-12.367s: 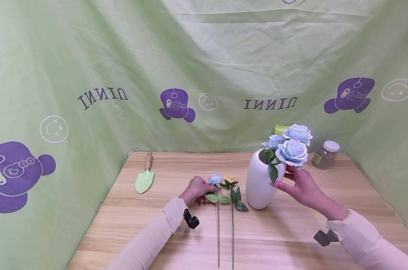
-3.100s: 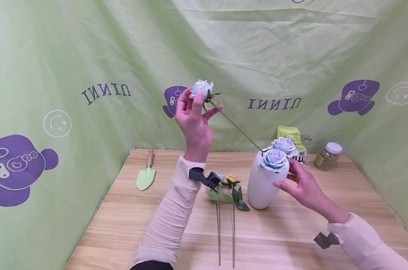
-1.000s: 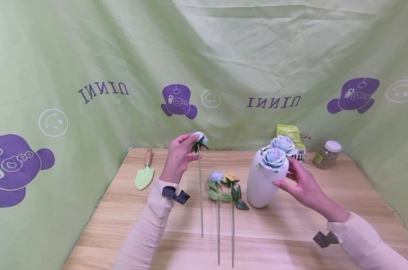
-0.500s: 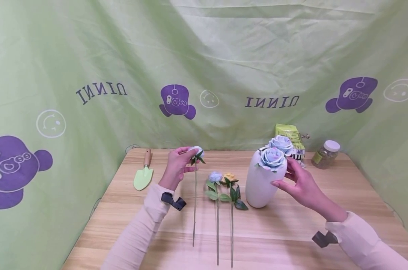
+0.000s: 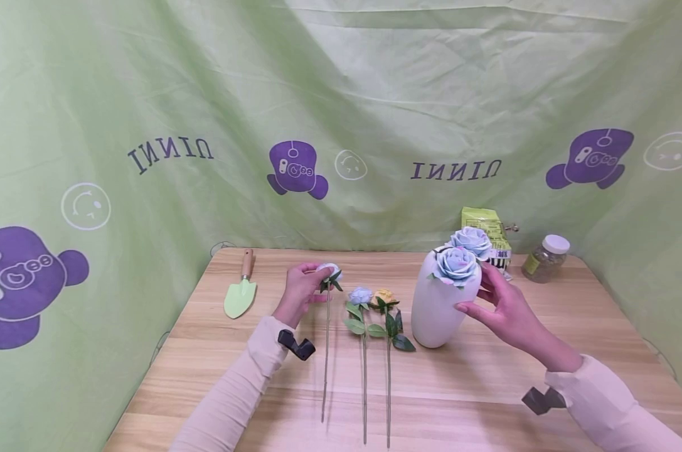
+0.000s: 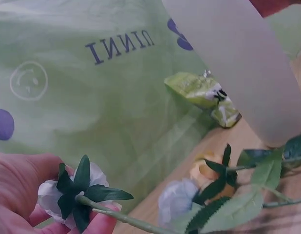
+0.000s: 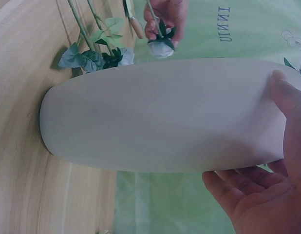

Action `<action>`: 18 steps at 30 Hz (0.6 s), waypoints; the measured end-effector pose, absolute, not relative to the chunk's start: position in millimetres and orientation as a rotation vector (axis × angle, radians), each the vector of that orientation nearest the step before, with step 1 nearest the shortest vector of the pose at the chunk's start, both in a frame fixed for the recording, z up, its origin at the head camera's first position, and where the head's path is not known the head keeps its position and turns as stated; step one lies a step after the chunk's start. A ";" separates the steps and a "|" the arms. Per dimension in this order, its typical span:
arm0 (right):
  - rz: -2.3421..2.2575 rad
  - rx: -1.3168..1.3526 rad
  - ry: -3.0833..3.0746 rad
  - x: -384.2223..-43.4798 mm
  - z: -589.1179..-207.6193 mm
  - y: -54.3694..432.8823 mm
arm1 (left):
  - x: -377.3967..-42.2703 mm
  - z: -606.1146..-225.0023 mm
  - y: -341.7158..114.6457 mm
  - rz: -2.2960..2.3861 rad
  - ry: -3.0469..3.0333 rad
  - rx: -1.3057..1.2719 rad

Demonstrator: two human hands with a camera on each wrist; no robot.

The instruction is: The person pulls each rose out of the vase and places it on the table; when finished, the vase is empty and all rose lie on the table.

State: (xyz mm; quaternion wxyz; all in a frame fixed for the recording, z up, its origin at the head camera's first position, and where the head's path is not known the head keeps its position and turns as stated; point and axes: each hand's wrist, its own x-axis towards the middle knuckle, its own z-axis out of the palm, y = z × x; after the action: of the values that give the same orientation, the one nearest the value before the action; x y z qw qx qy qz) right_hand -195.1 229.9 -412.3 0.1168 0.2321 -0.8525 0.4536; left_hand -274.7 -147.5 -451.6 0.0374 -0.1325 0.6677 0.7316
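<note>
My left hand (image 5: 302,294) holds an artificial pale blue rose (image 5: 330,271) by its bloom, left of the other loose stems. Its long bare stem points toward me over the table. In the left wrist view the green sepals (image 6: 82,183) show under the petals. On the right, my right hand (image 5: 504,311) grips the upper side of a white vase (image 5: 433,317), thumb in front and fingers round the far side. Two large blue roses (image 5: 457,265) sit in the vase's mouth; their stems are hidden inside. Between hand and vase lie a blue rose (image 5: 361,296) and a yellow rose (image 5: 383,296).
A small trowel (image 5: 241,297) with a wooden handle lies at the left rear of the wooden table (image 5: 205,370). Behind the vase stands a green packet (image 5: 482,218). At the back right is a white-lidded jar (image 5: 546,258). A green curtain (image 5: 374,75) hangs behind.
A rose left the vase in my left hand, which swung it left and then lowered it toward the table. Over the last half second it sank slightly further. The right hand stays on the vase.
</note>
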 end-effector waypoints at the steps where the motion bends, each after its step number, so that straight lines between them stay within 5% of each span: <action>1: 1.328 0.681 -2.496 -195.1 -412.2 229.8 | -275.1 -453.5 -147.4 2.234 2.055 -0.415; 18: 1.316 0.671 -2.516 -193.8 -409.8 229.2 | -276.1 -478.0 -144.1 2.140 2.037 -0.420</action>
State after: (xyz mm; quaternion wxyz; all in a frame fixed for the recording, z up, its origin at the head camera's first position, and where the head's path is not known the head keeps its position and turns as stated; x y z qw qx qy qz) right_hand -193.8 229.2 -409.8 0.1120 0.2285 -0.8570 0.4482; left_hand -276.1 -144.1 -478.0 0.0787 -0.1405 0.6805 0.7149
